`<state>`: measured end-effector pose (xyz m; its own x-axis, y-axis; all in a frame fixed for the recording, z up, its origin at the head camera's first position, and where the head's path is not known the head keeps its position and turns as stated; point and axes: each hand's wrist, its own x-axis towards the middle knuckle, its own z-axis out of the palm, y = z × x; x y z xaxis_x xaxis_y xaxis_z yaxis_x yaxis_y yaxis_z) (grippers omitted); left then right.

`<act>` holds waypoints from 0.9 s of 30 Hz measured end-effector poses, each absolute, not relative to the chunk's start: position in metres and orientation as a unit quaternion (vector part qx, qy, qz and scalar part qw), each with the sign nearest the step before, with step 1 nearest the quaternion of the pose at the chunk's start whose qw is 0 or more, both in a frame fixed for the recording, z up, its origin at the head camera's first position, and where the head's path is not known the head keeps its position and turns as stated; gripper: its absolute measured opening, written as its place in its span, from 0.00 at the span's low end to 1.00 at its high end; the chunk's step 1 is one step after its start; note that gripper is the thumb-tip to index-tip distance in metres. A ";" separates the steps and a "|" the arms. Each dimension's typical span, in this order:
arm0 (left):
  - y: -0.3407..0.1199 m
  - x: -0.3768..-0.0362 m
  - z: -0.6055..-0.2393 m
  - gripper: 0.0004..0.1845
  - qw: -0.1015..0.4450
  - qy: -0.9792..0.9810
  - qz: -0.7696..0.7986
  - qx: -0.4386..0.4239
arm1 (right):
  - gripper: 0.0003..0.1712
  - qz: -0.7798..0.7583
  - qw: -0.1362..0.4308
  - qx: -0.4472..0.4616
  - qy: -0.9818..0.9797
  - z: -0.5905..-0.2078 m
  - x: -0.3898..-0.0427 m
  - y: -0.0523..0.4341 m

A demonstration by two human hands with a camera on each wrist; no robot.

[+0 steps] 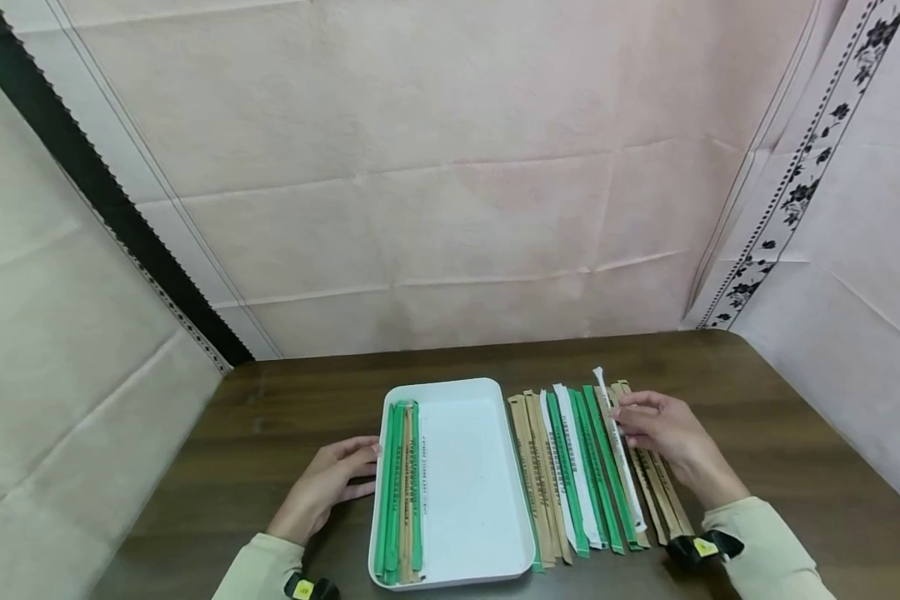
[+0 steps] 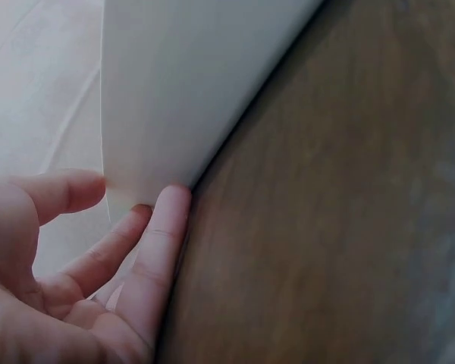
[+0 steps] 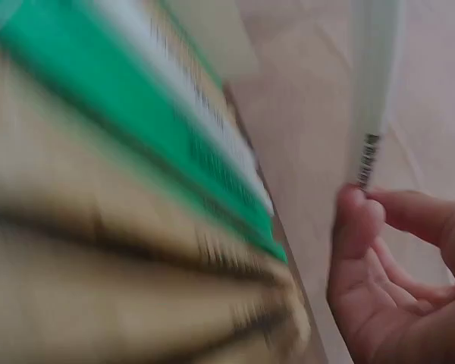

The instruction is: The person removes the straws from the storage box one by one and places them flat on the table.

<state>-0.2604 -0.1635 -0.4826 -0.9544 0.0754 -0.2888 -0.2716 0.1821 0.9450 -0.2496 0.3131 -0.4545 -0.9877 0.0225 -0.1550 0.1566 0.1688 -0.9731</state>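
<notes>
A white tray (image 1: 472,467) lies on the dark wooden table, with a few green and brown wrapped chopsticks (image 1: 399,492) along its left side. My left hand (image 1: 360,468) rests on the table, its fingers touching the tray's left wall (image 2: 182,91); the left hand (image 2: 129,205) holds nothing. Right of the tray lies a row of green, white and brown wrapped chopsticks (image 1: 570,475). My right hand (image 1: 624,421) pinches a white wrapped pair (image 1: 621,467) lifted at its far end above the row. In the blurred right wrist view, thumb and finger of the right hand (image 3: 364,201) hold the white wrapper (image 3: 375,91).
Pale cloth walls (image 1: 450,208) enclose the table on the back, left and right. Bare wooden tabletop (image 1: 780,417) stretches right of the row and behind the tray. The right part of the tray holds nothing.
</notes>
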 end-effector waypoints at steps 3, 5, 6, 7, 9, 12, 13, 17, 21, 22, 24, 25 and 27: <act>-0.165 -0.262 -0.479 0.29 0.138 0.758 0.634 -0.062 | 0.21 -0.605 0.034 0.056 0.793 -0.454 -0.253 0.321; -0.166 -0.262 -0.478 0.30 0.139 0.758 0.634 -0.063 | 0.19 -0.574 0.020 0.059 0.816 -0.455 -0.253 0.323; -0.166 -0.263 -0.478 0.30 0.139 0.758 0.634 -0.064 | 0.18 -0.560 0.013 0.059 0.826 -0.455 -0.252 0.323; -0.167 -0.263 -0.478 0.30 0.139 0.758 0.634 -0.065 | 0.18 -0.544 0.006 0.061 0.837 -0.456 -0.252 0.322; -0.167 -0.262 -0.480 0.30 0.142 0.756 0.635 -0.066 | 0.16 -0.514 -0.005 0.064 0.855 -0.458 -0.250 0.321; -0.166 -0.262 -0.484 0.31 0.147 0.754 0.638 -0.060 | 0.16 -0.489 -0.013 0.065 0.870 -0.461 -0.247 0.321; -0.168 -0.260 -0.486 0.32 0.148 0.753 0.638 -0.060 | 0.16 -0.487 -0.011 0.064 0.871 -0.463 -0.247 0.318; -0.174 -0.253 -0.487 0.33 0.147 0.750 0.642 -0.063 | 0.16 -0.500 0.003 0.059 0.864 -0.466 -0.249 0.313; -0.176 -0.252 -0.485 0.32 0.143 0.751 0.641 -0.071 | 0.18 -0.539 0.017 0.050 0.841 -0.460 -0.251 0.312; -0.175 -0.253 -0.484 0.32 0.143 0.752 0.640 -0.070 | 0.18 -0.551 0.020 0.046 0.833 -0.457 -0.251 0.313; -0.173 -0.255 -0.483 0.32 0.143 0.751 0.641 -0.066 | 0.19 -0.579 0.025 0.041 0.814 -0.450 -0.249 0.313; -0.171 -0.257 -0.483 0.32 0.145 0.751 0.641 -0.063 | 0.19 -0.592 0.026 0.037 0.805 -0.445 -0.248 0.311; -0.168 -0.259 -0.483 0.32 0.148 0.748 0.644 -0.054 | 0.21 -0.615 0.029 0.023 0.787 -0.436 -0.245 0.305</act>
